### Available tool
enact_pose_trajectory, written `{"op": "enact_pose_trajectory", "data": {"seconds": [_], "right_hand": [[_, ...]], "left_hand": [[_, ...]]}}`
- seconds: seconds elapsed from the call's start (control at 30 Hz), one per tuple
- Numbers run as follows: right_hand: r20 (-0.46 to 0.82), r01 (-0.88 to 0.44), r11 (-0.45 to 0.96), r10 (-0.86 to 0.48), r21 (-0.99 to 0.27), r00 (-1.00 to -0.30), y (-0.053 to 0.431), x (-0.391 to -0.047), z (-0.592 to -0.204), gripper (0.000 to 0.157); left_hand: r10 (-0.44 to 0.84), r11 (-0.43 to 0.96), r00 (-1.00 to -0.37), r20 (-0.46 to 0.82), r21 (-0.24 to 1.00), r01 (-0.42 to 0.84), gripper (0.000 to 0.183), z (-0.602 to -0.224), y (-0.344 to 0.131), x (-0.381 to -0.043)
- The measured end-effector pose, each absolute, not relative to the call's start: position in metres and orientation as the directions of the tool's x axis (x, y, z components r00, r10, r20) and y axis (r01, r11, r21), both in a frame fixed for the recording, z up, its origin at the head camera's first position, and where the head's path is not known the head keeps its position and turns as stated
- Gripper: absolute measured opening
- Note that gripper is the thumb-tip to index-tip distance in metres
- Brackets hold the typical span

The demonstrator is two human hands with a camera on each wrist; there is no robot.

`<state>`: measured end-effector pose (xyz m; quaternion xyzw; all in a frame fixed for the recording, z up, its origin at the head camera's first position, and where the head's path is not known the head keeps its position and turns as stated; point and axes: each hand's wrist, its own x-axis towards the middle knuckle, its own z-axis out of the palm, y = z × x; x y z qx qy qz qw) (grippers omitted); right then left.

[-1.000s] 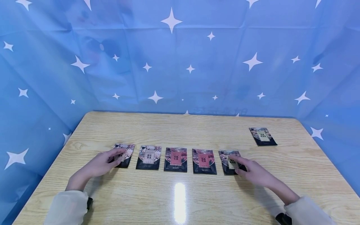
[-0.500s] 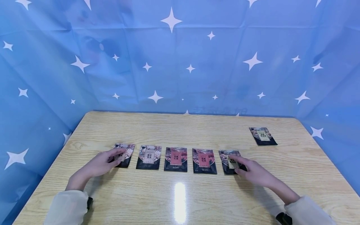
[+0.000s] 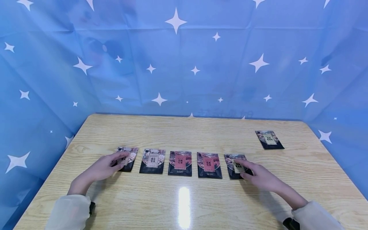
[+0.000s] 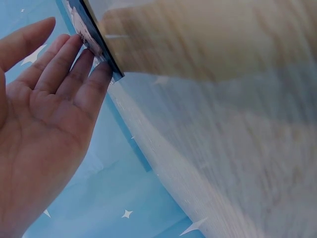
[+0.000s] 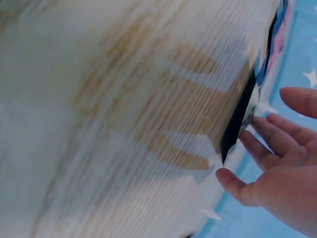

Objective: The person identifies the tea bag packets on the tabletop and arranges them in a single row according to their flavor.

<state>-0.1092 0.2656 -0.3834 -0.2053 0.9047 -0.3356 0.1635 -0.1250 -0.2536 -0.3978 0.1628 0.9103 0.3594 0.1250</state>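
Observation:
My left hand (image 3: 104, 166) rests its fingertips on a pale-flowered packet (image 3: 132, 156) at the left end of a row of flat tea sachets. In the left wrist view, the fingers of that hand (image 4: 54, 109) are loosely extended against the packet (image 4: 89, 29). At the row's right end, my right hand (image 3: 262, 177) touches a dark sachet with a pale green label (image 3: 235, 174), partly covering it. The right wrist view has this hand (image 5: 285, 163) with fingers spread, some touching the sachet (image 5: 241, 114). Both packets lie flat on the table.
Between the hands lie a sachet with a pale pink label (image 3: 152, 161) and two with red labels (image 3: 180, 163). Another green-labelled sachet (image 3: 269, 140) lies farther back right. A wooden table (image 3: 143, 204) carries everything; a blue star-patterned cloth (image 3: 184, 64) hangs behind its back edge.

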Motion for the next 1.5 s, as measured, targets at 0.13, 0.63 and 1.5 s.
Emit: {"op": "enact_pose_trajectory", "data": {"seconds": [0.13, 0.63, 1.5], "right_hand": [[-0.166, -0.249, 0.689, -0.476, -0.681, -0.864, 0.265, -0.109, -0.383, 0.049], [-0.126, -0.280, 0.689, -0.476, -0.668, -0.870, 0.272, -0.110, -0.375, 0.048], [-0.083, -0.223, 0.730, -0.358, -0.645, -0.930, 0.351, -0.145, -0.372, 0.048]], "left_hand": [[0.388, 0.689, -0.915, -0.112, 0.694, 0.207, 0.042, -0.398, -0.254, -0.125], [0.393, 0.689, -0.913, -0.108, 0.692, 0.214, 0.042, -0.398, -0.253, -0.125], [0.384, 0.694, -0.917, -0.109, 0.689, 0.209, 0.043, -0.398, -0.254, -0.125]]}}
